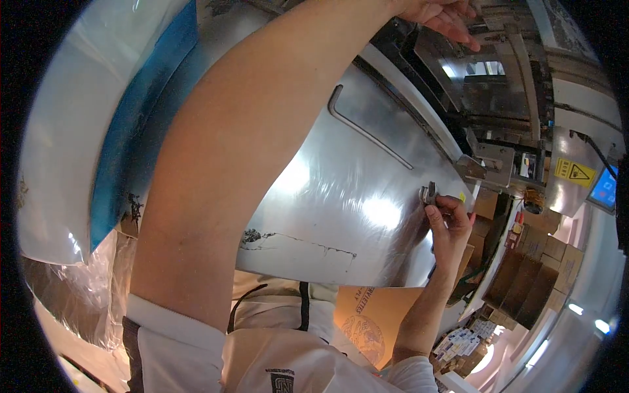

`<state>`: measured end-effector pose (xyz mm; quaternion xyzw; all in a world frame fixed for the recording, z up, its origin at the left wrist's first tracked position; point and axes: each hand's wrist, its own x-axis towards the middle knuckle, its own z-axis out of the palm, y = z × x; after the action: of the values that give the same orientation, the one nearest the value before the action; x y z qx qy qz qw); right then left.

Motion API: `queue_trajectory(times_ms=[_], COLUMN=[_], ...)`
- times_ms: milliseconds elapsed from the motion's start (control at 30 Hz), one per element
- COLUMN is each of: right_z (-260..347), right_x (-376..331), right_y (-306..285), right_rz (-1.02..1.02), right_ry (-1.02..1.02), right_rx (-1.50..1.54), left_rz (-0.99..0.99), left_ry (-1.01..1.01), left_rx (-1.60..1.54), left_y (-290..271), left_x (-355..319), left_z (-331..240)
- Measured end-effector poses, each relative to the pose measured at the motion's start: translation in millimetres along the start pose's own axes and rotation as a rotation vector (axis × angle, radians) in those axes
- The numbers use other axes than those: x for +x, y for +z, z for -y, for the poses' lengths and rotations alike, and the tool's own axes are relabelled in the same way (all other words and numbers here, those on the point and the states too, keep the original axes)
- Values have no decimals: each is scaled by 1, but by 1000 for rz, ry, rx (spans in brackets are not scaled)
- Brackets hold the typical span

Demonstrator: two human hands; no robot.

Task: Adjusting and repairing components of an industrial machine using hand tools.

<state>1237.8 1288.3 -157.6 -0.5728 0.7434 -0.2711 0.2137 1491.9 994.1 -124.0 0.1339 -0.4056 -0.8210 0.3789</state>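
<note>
Right hand [449,229] is pinching a metal part [428,192] at right of tabletop [314,219]. Left hand [445,19] is reaching far — grip loosely spread, nothing visibly held. Hex key [371,138] is lying left.

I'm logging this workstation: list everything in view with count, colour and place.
Metal surface: one, silver, centre
Bent rod: one, grey, on the surface
Small metal part: one, grey, in right hand
Machine: one, dark, upper right
Warning label: one, yellow, right
Screen: one, blue, far right
Large carton: one, orange, bottom centre
Boxes: several, brown, lower right
Plastic wrap: count unclear, clear, lower left
Shiny sheet: one, white, left
Blue strip: one, blue, left
Sleeves: two, white, bottom
Left hand: one, bare, top
Right hand: one, bare, right
</note>
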Motion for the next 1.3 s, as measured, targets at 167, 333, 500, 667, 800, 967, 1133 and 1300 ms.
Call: queue_trajectory(times_ms=[167, 333, 500, 667, 800, 967, 1133, 1300], right_z=[6, 2, -2, -1, 2, -1, 6, 7], right_x=[0, -1, -1, -3, 1, 1, -1, 0], right_y=[1, -1, 0, -7, 0, 1, 1, 1], right_rz=[5, -4, -7, -33, -15, -11, -10, -9], right_ry=[-26, -11, 15, 23, 11, 17, 12, -21], right_rx=[-91, -79, 1, -63, -10, 1, 12, -63], left_rz=[20, -2, -13, 11, -5, 46, 31, 39], left_ry=[-31, -13, -9, -11, -35, -43, -54, -36], left_rx=[-36, -28, -20, -26, -25, -33, -24, -39], left_y=[-4, -1, -1, 3, -3, 8, 0, -5], left_x=[3, 4, 2, 10, 7, 3, 0, 5], left_z=[1, 3, 4, 9, 1, -3, -1, 3])
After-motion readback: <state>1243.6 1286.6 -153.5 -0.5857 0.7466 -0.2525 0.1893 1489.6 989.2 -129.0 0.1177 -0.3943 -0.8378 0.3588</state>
